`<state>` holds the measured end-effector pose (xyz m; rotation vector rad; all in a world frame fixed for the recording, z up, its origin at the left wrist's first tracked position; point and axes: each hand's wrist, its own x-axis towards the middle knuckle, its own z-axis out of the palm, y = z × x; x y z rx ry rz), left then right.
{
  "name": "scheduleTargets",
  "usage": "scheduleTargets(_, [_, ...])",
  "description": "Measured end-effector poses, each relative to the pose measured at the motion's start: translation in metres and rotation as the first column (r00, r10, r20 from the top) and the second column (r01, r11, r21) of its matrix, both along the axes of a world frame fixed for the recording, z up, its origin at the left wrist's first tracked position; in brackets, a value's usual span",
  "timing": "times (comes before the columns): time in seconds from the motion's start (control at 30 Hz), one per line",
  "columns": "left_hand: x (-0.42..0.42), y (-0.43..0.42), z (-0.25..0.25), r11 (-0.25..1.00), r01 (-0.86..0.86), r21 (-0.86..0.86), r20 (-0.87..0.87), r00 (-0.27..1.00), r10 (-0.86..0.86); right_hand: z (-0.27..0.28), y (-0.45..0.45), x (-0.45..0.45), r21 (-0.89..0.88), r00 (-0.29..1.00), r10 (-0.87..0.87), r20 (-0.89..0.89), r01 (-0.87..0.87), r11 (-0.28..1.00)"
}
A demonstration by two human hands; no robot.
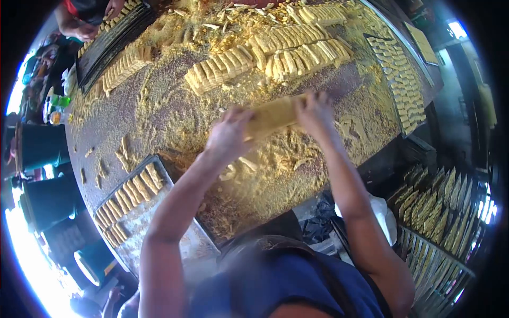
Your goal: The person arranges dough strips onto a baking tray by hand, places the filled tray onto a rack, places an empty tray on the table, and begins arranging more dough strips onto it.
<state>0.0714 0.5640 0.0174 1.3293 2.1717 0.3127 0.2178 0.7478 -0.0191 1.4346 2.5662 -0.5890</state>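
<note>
Between my two hands is a flat tan slab [273, 117], blurred by motion, over the crumb-covered table [175, 114]. My left hand [230, 127] grips its left end, and my right hand [313, 111] grips its right end. Beyond them lie rows of pale sticks [302, 59] packed side by side, with another block of sticks [220, 69] to their left. Near my left forearm, a metal tray [177, 225] holds a line of baked-looking sticks [130, 195] along its far side.
At the upper left, another person's hand [86, 33] is beside a dark tray [108, 47]. A tray of small pale pieces [400, 82] lies along the right edge. Racked trays [437, 206] stand at the lower right; green bins [47, 201] stand at the left.
</note>
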Motion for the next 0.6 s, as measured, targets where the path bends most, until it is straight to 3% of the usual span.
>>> scheduleTargets(0.07, [-0.024,-0.052,-0.007,0.999,0.023,0.046,-0.056,0.998,-0.021,0.014,-0.029,-0.001,-0.018,0.999,0.033,0.017,-0.032,0.999])
scheduleTargets(0.13, [-0.04,-0.092,0.0,0.998,0.02,0.053,-0.057,0.998,-0.017,0.021,-0.042,-0.001,-0.246,0.968,-0.09,-0.234,0.031,0.969])
scheduleTargets(0.17, [-0.041,-0.103,0.007,0.997,0.031,0.076,-0.06,0.998,-0.026,0.009,-0.033,0.002,-0.289,0.943,-0.2,-0.266,0.12,0.95])
scheduleTargets(0.27, [-0.039,-0.141,0.028,0.977,0.007,0.214,-0.059,0.998,0.005,0.001,-0.014,0.003,-0.363,0.944,-0.292,-0.156,0.22,0.906])
scheduleTargets(0.3, [-0.039,-0.154,0.03,0.937,0.018,0.349,-0.118,0.993,0.025,0.004,-0.014,0.001,-0.488,0.897,-0.385,-0.218,0.242,0.839])
scheduleTargets(0.33, [-0.038,-0.166,0.034,0.882,0.035,0.471,-0.177,0.983,0.055,0.004,-0.016,-0.001,-0.478,0.901,-0.369,-0.229,0.227,0.849])
scheduleTargets(0.4, [-0.03,-0.198,0.045,0.85,-0.034,0.526,-0.171,0.975,0.145,-0.003,-0.022,-0.006,-0.727,0.905,-0.377,-0.195,0.125,0.675])
scheduleTargets(0.5, [-0.012,-0.25,0.049,0.763,-0.287,0.579,0.056,0.948,0.314,-0.011,-0.024,-0.013,-0.664,0.93,-0.339,-0.145,0.162,0.73])
scheduleTargets(0.57, [0.007,-0.281,0.043,0.739,-0.356,0.572,0.038,0.912,0.409,0.017,-0.045,-0.02,-0.65,0.954,-0.286,-0.088,0.162,0.742])
scheduleTargets(0.6, [0.017,-0.302,0.032,0.723,-0.411,0.556,0.022,0.876,0.481,0.0,-0.032,-0.023,-0.592,0.991,-0.022,-0.131,-0.06,0.804])
